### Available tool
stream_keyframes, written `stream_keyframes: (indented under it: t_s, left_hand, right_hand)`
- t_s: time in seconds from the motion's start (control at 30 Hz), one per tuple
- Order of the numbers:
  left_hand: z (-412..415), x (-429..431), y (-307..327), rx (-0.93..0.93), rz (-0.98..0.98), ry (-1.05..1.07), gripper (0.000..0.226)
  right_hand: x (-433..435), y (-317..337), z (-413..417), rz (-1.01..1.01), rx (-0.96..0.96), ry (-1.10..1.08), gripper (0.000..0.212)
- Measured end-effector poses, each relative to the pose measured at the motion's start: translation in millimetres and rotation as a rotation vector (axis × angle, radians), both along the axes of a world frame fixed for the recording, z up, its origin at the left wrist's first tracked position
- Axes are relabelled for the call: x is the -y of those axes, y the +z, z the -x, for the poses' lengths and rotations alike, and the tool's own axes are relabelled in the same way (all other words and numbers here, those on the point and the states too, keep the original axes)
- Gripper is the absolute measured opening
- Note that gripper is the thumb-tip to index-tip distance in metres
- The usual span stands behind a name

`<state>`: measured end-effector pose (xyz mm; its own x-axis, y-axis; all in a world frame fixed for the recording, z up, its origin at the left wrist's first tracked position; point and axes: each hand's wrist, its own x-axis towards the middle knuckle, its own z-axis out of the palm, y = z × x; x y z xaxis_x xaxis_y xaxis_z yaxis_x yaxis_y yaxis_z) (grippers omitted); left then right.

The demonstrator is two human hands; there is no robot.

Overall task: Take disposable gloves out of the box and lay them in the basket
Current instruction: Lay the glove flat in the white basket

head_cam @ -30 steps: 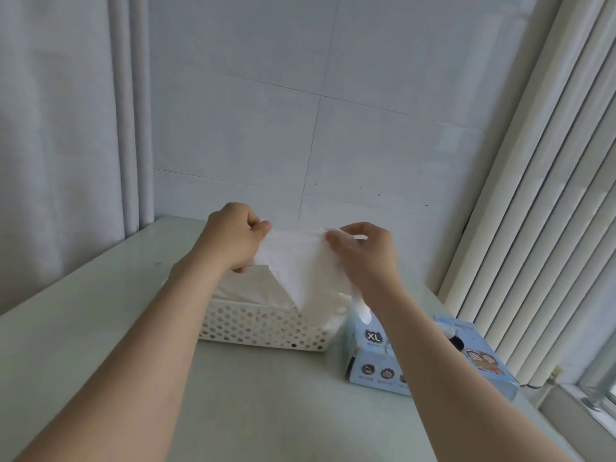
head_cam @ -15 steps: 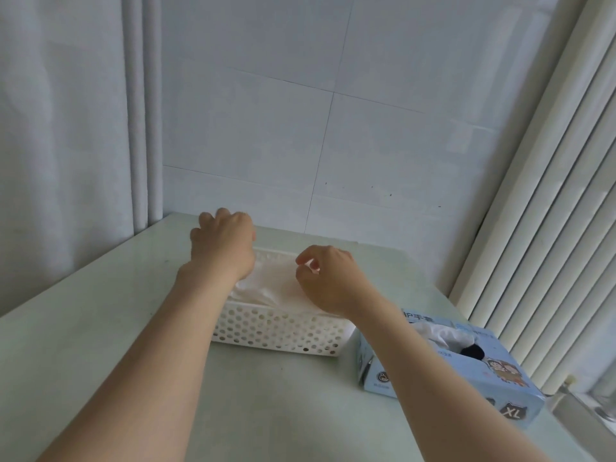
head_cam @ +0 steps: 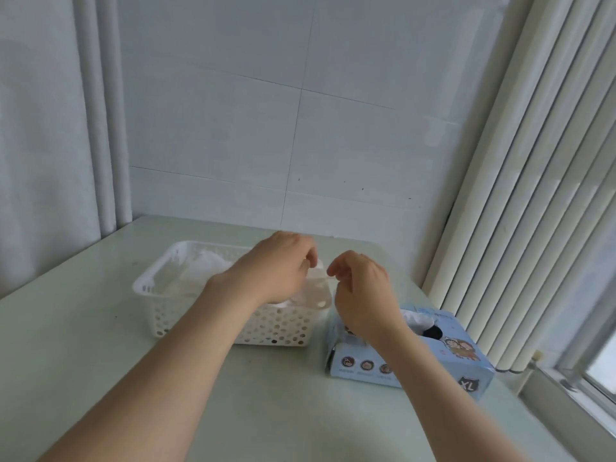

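White perforated plastic makes up the one basket (head_cam: 273, 328), which stands on the pale green tabletop (head_cam: 100, 345) with its long side towards the camera. One pale blue cardboard box (head_cam: 460, 353), marked XL, lies just to the right of it, close but apart. Inside the basket lies one pile of gloves (head_cam: 200, 266), thin and translucent white; the number of sheets in it cannot be counted. One further glove (head_cam: 316, 295) is draped over the basket's right end, and one white tuft (head_cam: 416, 320) shows in the box's top opening beside a dark gap. Two bare hands are in view. The left hand (head_cam: 276, 268) is over the right end of the basket, its grip closed, with the fingers curled round the upper edge of the draped glove. The right hand (head_cam: 363, 288) is above the gap between basket and box, its fingers curled and its thumb and forefinger brought tip to tip beside a thin edge of the same glove; whether that grip actually holds the film cannot be told. Behind the tabletop stand one tiled wall (head_cam: 333, 145), one pale curtain (head_cam: 40, 128) at left and one set of vertical slats (head_cam: 533, 195) at right.
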<state>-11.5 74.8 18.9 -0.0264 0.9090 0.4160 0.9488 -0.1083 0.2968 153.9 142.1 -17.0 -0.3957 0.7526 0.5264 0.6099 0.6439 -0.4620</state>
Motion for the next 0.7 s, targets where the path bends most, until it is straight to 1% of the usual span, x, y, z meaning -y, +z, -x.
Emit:
stream_keyframes:
  t_s: [0.13, 0.2, 0.33, 0.5, 0.63, 0.7]
  left_hand:
    - [-40, -5, -5, 0.113, -0.046, -0.145, 0.027]
    - [-60, -8, -12, 0.122, -0.062, -0.180, 0.028]
    - [-83, -12, -33, -0.011, -0.152, -0.125, 0.028]
    - [-95, -16, -57, -0.196, -0.134, -0.122, 0.023]
    - [-97, -16, -63, -0.323, -0.124, -0.080, 0.026]
    - [-97, -16, -64, -0.334, -0.108, -0.058, 0.027]
  right_hand:
    - [-7, -3, -39, 0.073, 0.022, -0.121, 0.042]
    - [-11, -4, -57, 0.098, 0.018, -0.203, 0.039]
    - [-16, -5, -86, 0.176, 0.036, -0.320, 0.031]
    - [-23, -8, -113, 0.285, 0.169, -0.437, 0.021]
    - [-22, -6, -117, 0.248, 0.162, -0.443, 0.012]
    - [-18, -3, -115, 0.226, 0.103, -0.420, 0.017]
